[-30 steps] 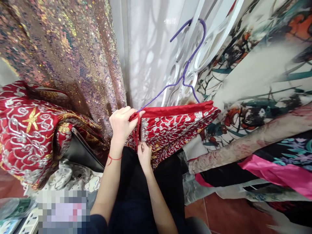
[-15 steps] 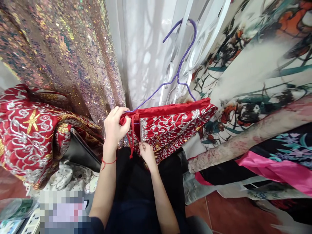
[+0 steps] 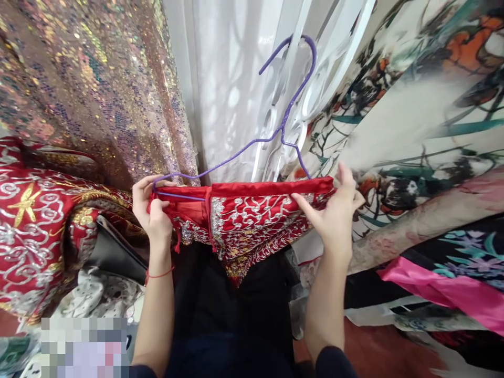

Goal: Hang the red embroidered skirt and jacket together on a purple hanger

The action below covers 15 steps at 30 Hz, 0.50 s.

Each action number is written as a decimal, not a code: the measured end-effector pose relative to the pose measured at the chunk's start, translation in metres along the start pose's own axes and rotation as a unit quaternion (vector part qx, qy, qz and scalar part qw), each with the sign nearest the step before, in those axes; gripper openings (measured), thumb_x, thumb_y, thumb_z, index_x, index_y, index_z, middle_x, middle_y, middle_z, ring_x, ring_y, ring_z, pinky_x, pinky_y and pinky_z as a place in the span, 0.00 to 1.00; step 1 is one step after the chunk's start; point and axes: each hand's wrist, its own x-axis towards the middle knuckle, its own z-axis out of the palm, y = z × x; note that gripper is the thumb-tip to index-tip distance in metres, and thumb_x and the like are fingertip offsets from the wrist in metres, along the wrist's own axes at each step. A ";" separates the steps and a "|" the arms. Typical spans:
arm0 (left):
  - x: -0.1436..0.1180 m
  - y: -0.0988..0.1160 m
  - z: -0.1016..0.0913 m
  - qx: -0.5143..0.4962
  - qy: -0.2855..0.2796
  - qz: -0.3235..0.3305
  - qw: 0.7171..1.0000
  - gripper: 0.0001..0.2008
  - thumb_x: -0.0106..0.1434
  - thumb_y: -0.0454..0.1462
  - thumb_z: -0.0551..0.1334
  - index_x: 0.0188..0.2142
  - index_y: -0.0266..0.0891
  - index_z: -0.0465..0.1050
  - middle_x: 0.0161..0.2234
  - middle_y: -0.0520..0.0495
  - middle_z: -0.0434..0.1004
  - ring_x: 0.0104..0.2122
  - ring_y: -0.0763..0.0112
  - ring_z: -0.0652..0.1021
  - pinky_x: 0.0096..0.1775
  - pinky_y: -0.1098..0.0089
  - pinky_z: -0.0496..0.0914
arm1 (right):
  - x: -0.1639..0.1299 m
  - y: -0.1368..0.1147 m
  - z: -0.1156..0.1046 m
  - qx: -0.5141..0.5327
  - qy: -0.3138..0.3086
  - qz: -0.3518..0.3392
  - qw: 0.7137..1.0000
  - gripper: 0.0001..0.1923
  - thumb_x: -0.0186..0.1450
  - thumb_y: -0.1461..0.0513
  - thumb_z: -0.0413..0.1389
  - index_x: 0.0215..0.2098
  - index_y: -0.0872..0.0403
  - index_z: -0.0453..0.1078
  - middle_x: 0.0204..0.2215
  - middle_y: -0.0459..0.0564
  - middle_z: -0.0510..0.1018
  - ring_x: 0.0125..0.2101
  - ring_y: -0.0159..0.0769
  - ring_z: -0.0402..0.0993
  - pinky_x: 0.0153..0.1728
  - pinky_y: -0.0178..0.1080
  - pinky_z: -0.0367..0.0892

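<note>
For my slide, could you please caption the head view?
Left hand and right hand hold the two ends of a red embroidered garment on a purple hanger.

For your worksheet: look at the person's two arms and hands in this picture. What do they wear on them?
Both forearms are bare. Dark navy sleeves show only at the bottom edge, pushed up near the elbows. The left hand has a thin red string bracelet tied round its wrist. The right hand and its wrist carry nothing: no rings, watch or gloves can be seen on either hand.
</note>
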 end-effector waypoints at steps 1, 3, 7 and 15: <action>-0.001 -0.002 -0.001 -0.012 -0.001 -0.014 1.000 0.27 0.45 0.28 0.52 0.46 0.41 0.70 0.35 0.50 0.77 0.38 0.66 0.81 0.40 0.68 0.75 | 0.002 0.010 0.002 0.037 -0.011 0.022 0.999 0.49 0.57 0.41 0.64 0.68 0.52 0.52 0.59 0.65 0.68 0.57 0.59 0.68 0.58 0.65 0.60; -0.006 -0.006 -0.004 -0.015 -0.014 -0.049 0.999 0.29 0.43 0.29 0.53 0.47 0.41 0.69 0.35 0.50 0.78 0.35 0.67 0.80 0.37 0.70 0.74 | 0.002 0.024 0.007 0.126 -0.032 0.083 0.988 0.53 0.51 0.41 0.68 0.66 0.53 0.55 0.48 0.60 0.76 0.46 0.53 0.75 0.51 0.58 0.69; -0.021 -0.010 -0.003 0.002 -0.052 -0.080 0.995 0.24 0.44 0.29 0.53 0.43 0.39 0.69 0.28 0.53 0.74 0.26 0.74 0.74 0.30 0.74 0.69 | -0.014 0.032 0.014 0.248 -0.115 0.156 0.949 0.33 0.52 0.45 0.69 0.49 0.53 0.71 0.36 0.51 0.80 0.35 0.43 0.77 0.43 0.46 0.72; -0.027 -0.002 -0.010 0.056 -0.169 -0.022 0.984 0.15 0.53 0.31 0.54 0.40 0.39 0.72 0.26 0.53 0.69 0.27 0.73 0.70 0.32 0.72 0.65 | -0.067 0.048 -0.027 0.319 -0.148 0.192 0.916 0.18 0.54 0.51 0.70 0.37 0.50 0.74 0.30 0.45 0.79 0.29 0.36 0.73 0.34 0.38 0.69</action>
